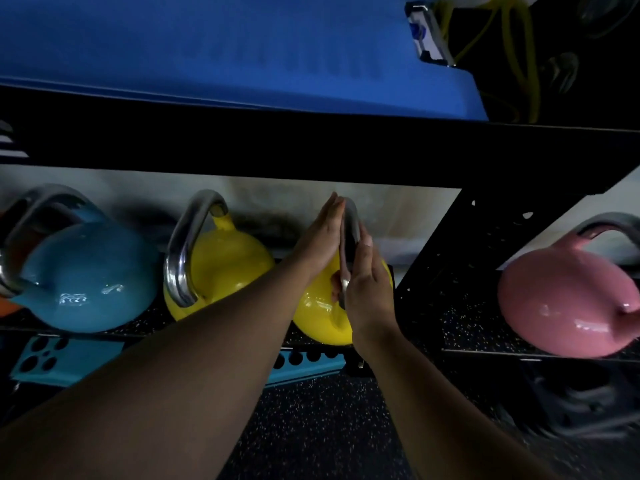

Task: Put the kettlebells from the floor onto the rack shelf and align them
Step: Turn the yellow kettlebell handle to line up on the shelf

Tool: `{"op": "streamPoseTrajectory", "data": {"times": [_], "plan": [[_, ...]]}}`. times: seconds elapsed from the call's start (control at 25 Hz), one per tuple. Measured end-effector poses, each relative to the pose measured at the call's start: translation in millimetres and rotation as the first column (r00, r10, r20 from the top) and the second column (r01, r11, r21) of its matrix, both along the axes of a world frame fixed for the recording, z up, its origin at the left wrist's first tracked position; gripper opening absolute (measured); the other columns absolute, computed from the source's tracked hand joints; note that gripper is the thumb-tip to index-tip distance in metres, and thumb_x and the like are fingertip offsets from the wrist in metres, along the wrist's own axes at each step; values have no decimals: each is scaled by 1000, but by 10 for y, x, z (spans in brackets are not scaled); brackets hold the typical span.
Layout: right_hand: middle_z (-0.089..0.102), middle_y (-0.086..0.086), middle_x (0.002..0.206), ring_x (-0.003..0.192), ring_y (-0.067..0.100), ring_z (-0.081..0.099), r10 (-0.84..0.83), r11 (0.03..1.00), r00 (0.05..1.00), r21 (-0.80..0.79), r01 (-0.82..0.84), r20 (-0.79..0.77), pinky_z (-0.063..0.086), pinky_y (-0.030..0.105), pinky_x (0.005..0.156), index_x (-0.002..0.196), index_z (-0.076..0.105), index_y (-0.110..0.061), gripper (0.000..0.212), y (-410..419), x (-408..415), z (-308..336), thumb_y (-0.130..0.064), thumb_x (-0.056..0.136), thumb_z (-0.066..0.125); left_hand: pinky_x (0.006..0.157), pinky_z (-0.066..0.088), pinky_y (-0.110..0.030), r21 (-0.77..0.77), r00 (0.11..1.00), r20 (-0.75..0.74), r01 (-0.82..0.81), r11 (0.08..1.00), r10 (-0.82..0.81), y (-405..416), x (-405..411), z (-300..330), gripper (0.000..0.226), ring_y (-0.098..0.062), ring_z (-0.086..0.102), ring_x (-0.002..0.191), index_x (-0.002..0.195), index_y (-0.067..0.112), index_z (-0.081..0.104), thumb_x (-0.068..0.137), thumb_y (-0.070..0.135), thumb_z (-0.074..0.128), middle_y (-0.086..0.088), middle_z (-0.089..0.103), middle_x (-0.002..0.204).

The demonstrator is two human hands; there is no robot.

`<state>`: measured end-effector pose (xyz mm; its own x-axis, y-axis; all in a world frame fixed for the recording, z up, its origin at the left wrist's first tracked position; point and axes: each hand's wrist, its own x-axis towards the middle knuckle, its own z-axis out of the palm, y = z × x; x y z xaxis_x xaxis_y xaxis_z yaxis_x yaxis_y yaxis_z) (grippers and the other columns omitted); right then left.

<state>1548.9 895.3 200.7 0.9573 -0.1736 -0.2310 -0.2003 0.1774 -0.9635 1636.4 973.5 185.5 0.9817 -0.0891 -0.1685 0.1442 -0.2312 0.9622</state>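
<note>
Kettlebells on the rack shelf point(114, 332), head view: blue kettlebell point(86, 275), yellow kettlebell point(225, 261), second yellow kettlebell point(322, 317), pink kettlebell point(568, 303) beyond the upright. Left hand point(320, 239) and right hand point(367, 289), fingers extended flat, press both sides of the second yellow kettlebell's steel handle point(350, 230).

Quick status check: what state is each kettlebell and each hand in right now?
Blue kettlebell: on the rack shelf, untouched.
Left yellow kettlebell: on the shelf, upright, untouched.
Right yellow kettlebell: on the shelf, handle pressed between both hands.
Pink kettlebell: on the next shelf section, untouched.
Left hand: flat against the handle, fingers extended.
Right hand: flat against the handle's other side.
</note>
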Motion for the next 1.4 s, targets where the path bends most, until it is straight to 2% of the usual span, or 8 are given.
{"op": "streamPoseTrajectory", "data": {"times": [0.16, 0.24, 0.32, 0.48, 0.68, 0.88, 1.24, 1.4], "plan": [[64, 19, 122, 101, 37, 60, 20, 965, 998, -263, -5, 54, 54, 51, 86, 138, 51, -17, 80, 43, 78, 28, -70, 81, 32, 105, 22, -27, -50, 1000, -2, -12, 999, 11, 26, 50, 4, 54, -23, 29, 145, 151, 36, 26, 101, 54, 24, -4, 29, 160], [60, 11, 111, 94, 28, 56, 30, 954, 998, -300, -10, 60, 53, 45, 75, 143, 45, -22, 78, 90, 80, 3, -68, 82, 30, 106, 23, -27, -43, 1000, 6, 11, 999, -11, 67, 76, -12, 53, -24, 28, 145, 151, 35, 27, 101, 52, 25, -4, 29, 160], [56, 8, 103, 90, 26, 58, -15, 978, 999, -209, 25, 49, 47, 32, 58, 141, 47, -28, 61, 104, 47, -29, -64, 94, 31, 112, 24, -32, -19, 999, 15, 40, 999, -40, 93, 68, -27, 53, -24, 28, 145, 151, 35, 28, 101, 53, 26, -4, 29, 160], [56, 10, 103, 87, 25, 57, -5, 992, 999, -128, 10, 39, 44, 15, 46, 139, 48, -29, 74, 87, -2, -14, -72, 82, 30, 106, 31, -33, -2, 1000, 13, 19, 1000, -18, 72, 19, -18, 54, -27, 37, 140, 149, 34, 34, 100, 56, 26, -9, 37, 156], [66, 8, 92, 63, 14, 58, 19, 990, 997, -144, -9, 72, 46, 25, 47, 140, 48, -34, 50, 53, -16, -6, -56, 100, 28, 109, 34, -40, 6, 1000, -9, 8, 1000, -8, 48, -22, 10, 55, -31, 38, 138, 149, 32, 32, 101, 55, 22, -13, 37, 155], [59, 2, 79, 51, 14, 51, 37, 989, 995, -146, -24, 88, 40, 22, 41, 140, 48, -29, 49, 23, 6, -33, -52, 102, 27, 95, 31, -30, 29, 1000, -2, -2, 1000, 2, 35, -52, 25, 54, -32, 42, 135, 148, 29, 34, 101, 53, 21, -14, 41, 151], [55, -6, 63, 50, 16, 49, 91, 985, 986, -158, -67, 143, 39, 26, 42, 139, 49, -31, 45, -44, 1, -35, -48, 104, 26, 93, 32, -30, 39, 999, 29, -21, 999, 20, 12, -62, 12, 51, -32, 43, 134, 147, 29, 34, 102, 51, 22, -14, 42, 150], [58, 5, 81, 51, 14, 51, 98, 983, 989, -163, -79, 109, 40, 22, 43, 141, 47, -28, 47, -45, 13, -46, -48, 104, 25, 103, 34, -34, 58, 1000, 24, -15, 998, 14, 28, -37, 8, 53, -30, 41, 136, 147, 31, 34, 101, 54, 21, -12, 41, 152]]}}
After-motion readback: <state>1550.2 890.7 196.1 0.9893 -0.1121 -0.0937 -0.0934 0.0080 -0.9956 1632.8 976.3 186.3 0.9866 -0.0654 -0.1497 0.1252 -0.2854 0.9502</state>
